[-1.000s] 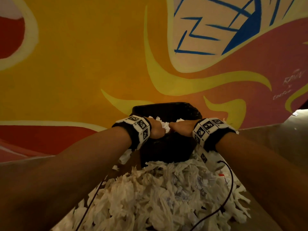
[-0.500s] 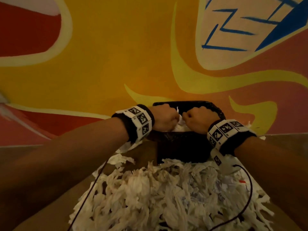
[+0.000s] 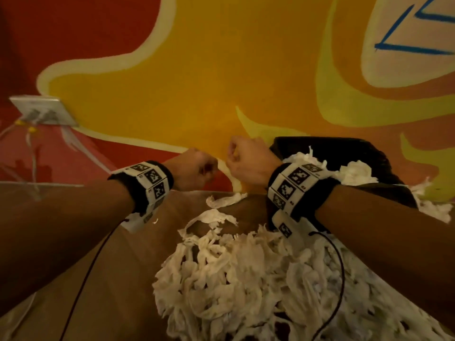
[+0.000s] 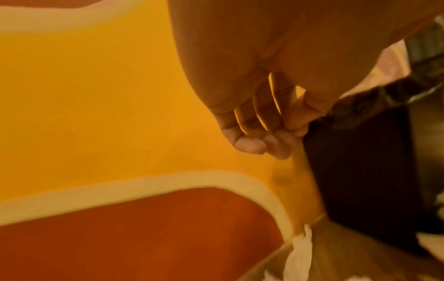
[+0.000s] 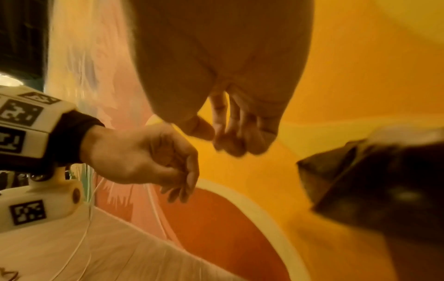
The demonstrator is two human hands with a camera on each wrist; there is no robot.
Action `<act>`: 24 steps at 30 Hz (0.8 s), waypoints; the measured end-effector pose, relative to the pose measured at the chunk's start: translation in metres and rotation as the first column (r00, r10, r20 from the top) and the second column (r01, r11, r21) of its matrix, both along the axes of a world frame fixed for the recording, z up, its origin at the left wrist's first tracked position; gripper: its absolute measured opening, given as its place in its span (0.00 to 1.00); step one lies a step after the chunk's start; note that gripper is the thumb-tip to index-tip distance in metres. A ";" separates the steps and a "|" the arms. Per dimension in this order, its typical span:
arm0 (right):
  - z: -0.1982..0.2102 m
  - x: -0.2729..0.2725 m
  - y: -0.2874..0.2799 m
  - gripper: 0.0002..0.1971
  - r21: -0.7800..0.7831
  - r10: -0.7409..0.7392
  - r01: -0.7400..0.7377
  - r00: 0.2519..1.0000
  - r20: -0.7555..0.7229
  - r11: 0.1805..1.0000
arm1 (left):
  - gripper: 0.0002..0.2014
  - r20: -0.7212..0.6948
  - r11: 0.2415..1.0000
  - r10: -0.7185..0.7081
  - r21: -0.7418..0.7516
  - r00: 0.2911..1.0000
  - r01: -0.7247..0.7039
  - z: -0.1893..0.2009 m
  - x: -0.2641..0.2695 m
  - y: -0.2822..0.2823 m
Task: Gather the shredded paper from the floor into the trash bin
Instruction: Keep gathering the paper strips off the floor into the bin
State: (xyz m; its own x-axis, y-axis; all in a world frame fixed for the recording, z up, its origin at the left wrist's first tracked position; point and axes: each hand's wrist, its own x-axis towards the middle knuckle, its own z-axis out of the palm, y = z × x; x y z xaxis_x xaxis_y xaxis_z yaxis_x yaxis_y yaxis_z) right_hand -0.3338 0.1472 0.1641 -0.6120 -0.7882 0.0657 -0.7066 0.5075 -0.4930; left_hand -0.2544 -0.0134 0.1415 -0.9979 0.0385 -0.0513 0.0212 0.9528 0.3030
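Note:
A black trash bin [image 3: 344, 150] stands against the painted wall, with shredded paper [image 3: 354, 172] heaped at its rim. A large pile of shredded paper [image 3: 258, 279] covers the floor in front of it. Both hands hover left of the bin, above the floor. My left hand [image 3: 197, 168] has loosely curled fingers and holds nothing; in the left wrist view its fingertips [image 4: 250, 146] hang free beside the bin [image 4: 360, 161]. My right hand [image 3: 246, 159] is just as loose and empty, and the right wrist view shows this hand [image 5: 225, 140] near the left hand [image 5: 182, 182].
A white wall socket [image 3: 44, 110] with cables running from it sits low on the wall at the left. Loose paper strips [image 3: 221, 200] lie on the wooden floor [image 3: 123, 267] near the wall. Thin black cables [image 3: 341, 274] trail from both wristbands.
Both hands left the bin's rim, where they held paper, and moved left of it, now empty. The view has shifted left, so the bin sits further right.

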 end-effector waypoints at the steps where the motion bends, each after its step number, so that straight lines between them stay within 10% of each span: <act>1: -0.009 0.004 -0.012 0.08 0.095 0.028 -0.031 0.999 0.033 0.995 | 0.08 0.062 0.999 0.026 -0.034 0.998 -0.024 -0.008 0.006 -0.011; 13: -0.139 -0.017 -0.076 0.13 0.541 0.099 -0.123 0.992 0.073 0.832 | 0.15 0.502 0.977 -0.049 -0.156 0.863 0.146 -0.110 0.047 -0.051; 24: -0.205 -0.007 -0.094 0.32 0.743 0.204 -0.208 0.974 0.098 0.637 | 0.20 0.561 0.978 0.136 0.053 0.816 -0.200 -0.184 0.076 -0.051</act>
